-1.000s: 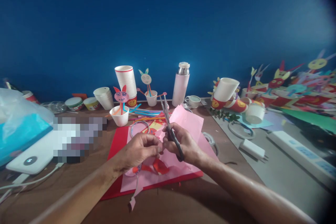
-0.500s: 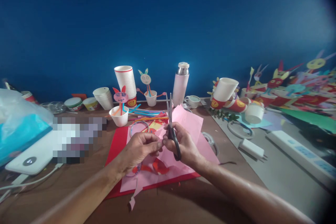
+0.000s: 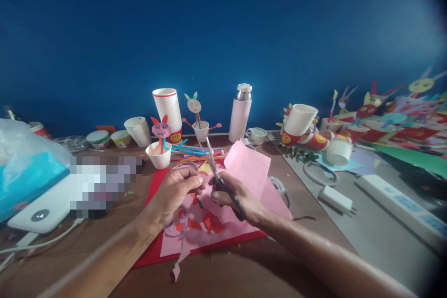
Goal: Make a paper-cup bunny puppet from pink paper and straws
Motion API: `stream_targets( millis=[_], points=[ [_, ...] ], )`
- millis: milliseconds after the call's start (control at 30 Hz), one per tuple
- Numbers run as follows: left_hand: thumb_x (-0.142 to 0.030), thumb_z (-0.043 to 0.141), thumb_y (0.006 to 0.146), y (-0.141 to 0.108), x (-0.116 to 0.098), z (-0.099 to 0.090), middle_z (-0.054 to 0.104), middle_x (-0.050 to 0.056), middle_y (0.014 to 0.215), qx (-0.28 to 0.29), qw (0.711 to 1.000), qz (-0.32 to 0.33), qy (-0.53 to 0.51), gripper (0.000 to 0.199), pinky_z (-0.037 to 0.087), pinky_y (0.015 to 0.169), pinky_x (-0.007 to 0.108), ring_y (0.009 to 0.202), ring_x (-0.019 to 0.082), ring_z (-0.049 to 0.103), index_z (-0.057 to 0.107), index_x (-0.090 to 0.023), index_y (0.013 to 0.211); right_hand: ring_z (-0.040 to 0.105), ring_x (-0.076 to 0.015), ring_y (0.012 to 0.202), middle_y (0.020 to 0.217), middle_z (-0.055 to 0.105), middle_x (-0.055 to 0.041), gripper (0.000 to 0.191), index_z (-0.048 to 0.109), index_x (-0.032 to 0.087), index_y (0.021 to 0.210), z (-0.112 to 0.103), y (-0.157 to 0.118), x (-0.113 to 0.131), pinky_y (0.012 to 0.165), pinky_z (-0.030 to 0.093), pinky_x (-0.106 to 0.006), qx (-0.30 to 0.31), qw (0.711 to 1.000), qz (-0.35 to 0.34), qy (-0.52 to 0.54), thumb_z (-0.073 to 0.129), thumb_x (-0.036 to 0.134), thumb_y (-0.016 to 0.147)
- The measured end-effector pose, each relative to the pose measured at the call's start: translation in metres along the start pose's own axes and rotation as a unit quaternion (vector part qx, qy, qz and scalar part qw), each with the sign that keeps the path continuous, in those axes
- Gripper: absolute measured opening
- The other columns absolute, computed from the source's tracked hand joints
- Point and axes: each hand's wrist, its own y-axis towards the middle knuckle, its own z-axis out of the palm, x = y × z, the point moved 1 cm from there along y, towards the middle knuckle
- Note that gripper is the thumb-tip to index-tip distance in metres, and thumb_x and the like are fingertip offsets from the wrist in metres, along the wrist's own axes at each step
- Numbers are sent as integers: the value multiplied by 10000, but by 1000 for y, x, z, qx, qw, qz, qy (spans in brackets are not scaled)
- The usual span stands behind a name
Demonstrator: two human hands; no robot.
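My right hand (image 3: 237, 195) is closed round the dark handles of a pair of scissors (image 3: 213, 160), whose slightly parted blades point up and to the left. Beside it, my left hand (image 3: 181, 188) has its thumb and fingers pinched together; whatever sits between them is too small to make out. Pink paper (image 3: 247, 167) lies folded and spread under and behind both hands, over a red sheet (image 3: 148, 253). Red paper scraps (image 3: 213, 222) and a drawn paper face (image 3: 174, 226) rest on the pink paper below my hands.
Behind stand a paper cup with a pink paper figure (image 3: 159, 156), another cup figure (image 3: 200, 130), a cup stack (image 3: 165, 107) and a pink thermos (image 3: 240, 114). On the right are a power strip (image 3: 401, 205), a charger (image 3: 337, 199) and more cup figures. A white power bank (image 3: 38, 214) lies left.
My hands have drawn slightly apart, the left one moving leftward. The scissors have tilted to the left, and their blades have come lower.
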Motion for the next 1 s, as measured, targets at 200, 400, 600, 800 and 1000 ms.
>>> stream_targets(
  millis=[200,400,600,800,1000],
  points=[
    [-187,620,645,2,-5,-3,636,6,655,-45,998,6,-36,43,457,683,247,648,123,583,611,-147,632,401,-78,578,661,458,37,415,496,152,880,3,-4,1,540,342,-213,66,997,29,-36,655,466,662],
    [-200,638,627,4,-3,-6,631,-5,675,-65,996,16,-53,58,473,723,287,661,131,590,606,-152,625,390,-62,554,685,452,32,473,487,154,923,3,-5,-5,492,334,-188,69,995,56,-54,635,521,663],
    [-206,621,641,4,-2,-5,631,-6,681,-50,997,20,-46,51,466,717,272,667,124,586,605,-158,631,401,-63,544,672,460,33,497,487,145,895,5,-6,-3,492,355,-199,65,995,51,-52,651,534,633],
    [-171,614,618,2,-5,-1,609,-24,623,-42,998,10,-55,51,465,674,246,614,104,563,583,-158,579,450,-89,562,655,485,21,448,494,134,866,6,-5,0,500,372,-224,61,996,4,-67,629,512,667],
    [-184,629,614,2,-2,0,622,-22,626,-40,997,6,-63,56,463,681,250,620,109,571,584,-152,604,437,-81,527,620,481,28,449,496,130,866,6,-5,-5,472,350,-215,62,997,5,-48,639,504,663]
  ],
)
